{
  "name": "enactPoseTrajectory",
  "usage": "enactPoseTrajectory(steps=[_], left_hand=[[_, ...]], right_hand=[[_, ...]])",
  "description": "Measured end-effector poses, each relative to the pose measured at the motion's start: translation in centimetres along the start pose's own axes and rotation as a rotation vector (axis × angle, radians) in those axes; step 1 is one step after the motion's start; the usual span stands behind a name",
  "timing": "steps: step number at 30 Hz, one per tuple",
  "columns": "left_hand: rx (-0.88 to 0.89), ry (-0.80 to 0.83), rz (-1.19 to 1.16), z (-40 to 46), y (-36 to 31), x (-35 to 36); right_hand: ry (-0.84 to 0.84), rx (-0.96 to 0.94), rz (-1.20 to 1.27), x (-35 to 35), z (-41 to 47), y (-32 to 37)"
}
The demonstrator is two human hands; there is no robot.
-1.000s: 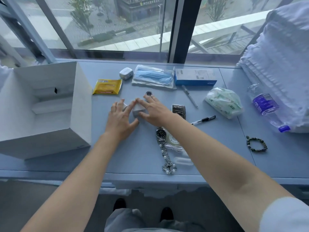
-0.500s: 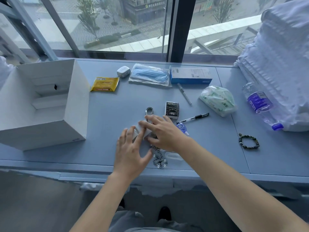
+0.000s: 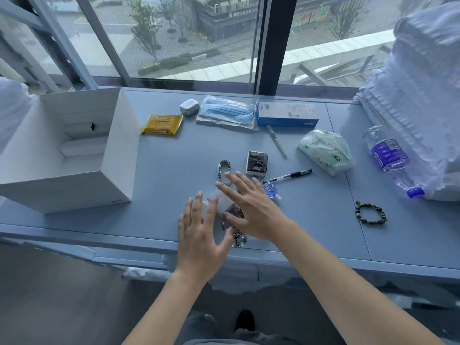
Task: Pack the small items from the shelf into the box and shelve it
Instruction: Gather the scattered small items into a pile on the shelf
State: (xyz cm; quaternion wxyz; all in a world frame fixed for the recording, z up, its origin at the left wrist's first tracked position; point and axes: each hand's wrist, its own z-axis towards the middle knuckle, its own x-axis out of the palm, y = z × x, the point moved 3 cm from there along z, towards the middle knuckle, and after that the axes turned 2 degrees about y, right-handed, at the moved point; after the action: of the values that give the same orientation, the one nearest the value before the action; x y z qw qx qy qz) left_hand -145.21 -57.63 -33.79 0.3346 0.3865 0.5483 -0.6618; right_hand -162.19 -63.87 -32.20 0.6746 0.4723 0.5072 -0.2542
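Note:
An open white box [image 3: 117, 155] stands on the grey shelf [image 3: 174, 155] at the left. My left hand [image 3: 201, 235] and my right hand [image 3: 251, 210] lie flat with straight fingers near the shelf's front edge, over a small pale translucent item [image 3: 219, 197] and a metal chain with beads [image 3: 236, 235]. A silver chain bracelet [image 3: 224, 171], a dark patterned packet [image 3: 257, 162], a blue correction tape [image 3: 270, 191] and a black pen [image 3: 291, 175] sit just beyond the fingers. What lies under the palms is hidden.
Farther back lie a yellow sachet [image 3: 161, 124], a white earbud case [image 3: 189, 107], bagged blue masks [image 3: 227, 113], a blue-white carton [image 3: 287, 114] and a clear pen [image 3: 276, 140]. A tissue pack [image 3: 326, 150], water bottle [image 3: 390, 160], bead bracelet [image 3: 371, 212] and white bedding [image 3: 423, 95] fill the right.
Both hands have drawn back from the middle of the shelf toward its front edge, sliding the small pale item with them. The bracelet, the packet and the blue tape have come into view.

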Motion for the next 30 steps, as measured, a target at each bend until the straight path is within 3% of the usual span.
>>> enactPoseTrajectory(steps=[12, 21, 30], left_hand=[[-0.056, -0.086, 0.098, 13.3, 6.9, -5.1], [-0.096, -0.044, 0.207, 24.3, 11.1, -4.2], [-0.152, -0.038, 0.236, 28.2, 14.3, -3.2]], right_hand=[[-0.023, 0.051, -0.013, -2.5, 7.6, 0.3], [-0.063, 0.128, -0.086, -2.9, 18.2, -2.0], [-0.042, 0.178, -0.142, -2.0, 25.3, -4.5]])
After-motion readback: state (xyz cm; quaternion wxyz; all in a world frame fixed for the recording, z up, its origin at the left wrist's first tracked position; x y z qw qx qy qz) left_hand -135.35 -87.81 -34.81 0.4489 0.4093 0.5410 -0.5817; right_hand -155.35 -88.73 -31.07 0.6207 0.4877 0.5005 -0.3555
